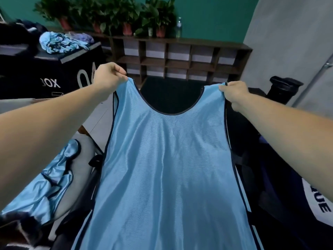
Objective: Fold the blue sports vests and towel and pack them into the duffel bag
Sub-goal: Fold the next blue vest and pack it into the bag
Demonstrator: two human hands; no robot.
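Our left hand (110, 76) pinches one shoulder strap of a light blue vest (171, 159) between thumb and curled fingers. Our right hand (234, 94) grips the other strap the same way. Both arms are stretched forward, so the vest hangs spread flat and facing us, its dark-trimmed neckline scooping between the two hands. To the right of the hanging cloth lies a dark bag (315, 201) with a white panel and lettering (only part of it shows, so we cannot tell whether it is open). At lower left a second blue vest (54, 179) lies crumpled on a grey surface (84, 159). Farther off, at upper left, a heap of blue cloth (61, 41) sits on top of a black box (54, 74) with white lettering. Behind, a dark wooden shelf unit (180, 58) stands against the green wall, with potted plants (126, 15) and a clear bottle (179, 27) along its top.
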